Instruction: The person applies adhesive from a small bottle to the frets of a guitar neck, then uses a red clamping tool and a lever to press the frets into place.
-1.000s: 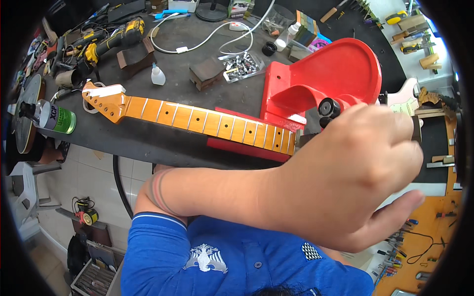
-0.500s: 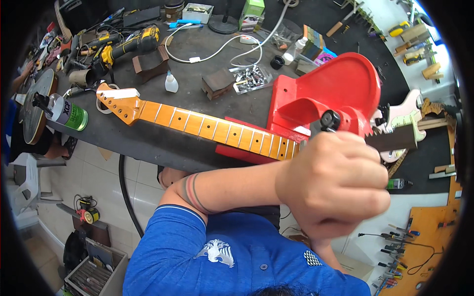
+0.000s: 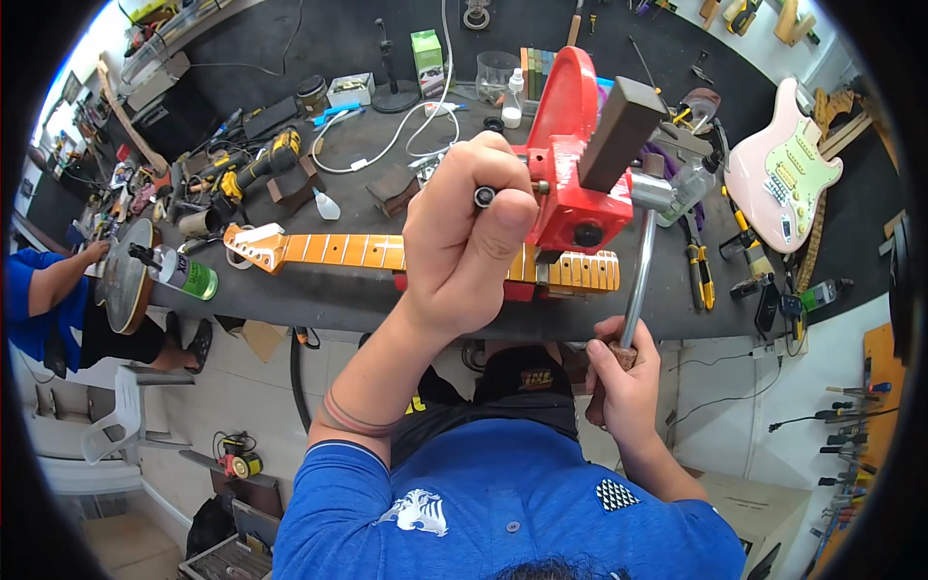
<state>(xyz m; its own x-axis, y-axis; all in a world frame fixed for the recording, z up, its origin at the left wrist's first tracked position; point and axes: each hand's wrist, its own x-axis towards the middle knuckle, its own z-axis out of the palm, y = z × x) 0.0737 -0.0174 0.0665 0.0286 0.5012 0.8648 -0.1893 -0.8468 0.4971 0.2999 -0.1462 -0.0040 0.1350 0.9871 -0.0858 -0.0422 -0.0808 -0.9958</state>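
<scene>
At the far left a person in blue sits beside a round dark body, well apart from you. A green can lies on the bench near the neck's headstock. Behind it, a yellow drill and a white cable lie among loose tools.

The neck lies flat along the bench's front edge, headstock to your left, its orange fretboard facing up and running right under the press.

Your left hand is raised over the neck, clenched around a thin dark rod whose round end shows between thumb and forefinger. The rod points toward the red press, and your knuckles are just beside its body.

The red press stands upright on the neck near its heel end, with the neck's last frets showing just past it on the right. A brown block sticks out tilted at the press's upper right.

Your right hand is below the bench edge, closed around the cork-coloured grip of the metal lever, which rises to the press.

Further right, pliers with yellow handles lie on the bench, and a pink guitar with a pale green pickguard lies at the far right.
</scene>
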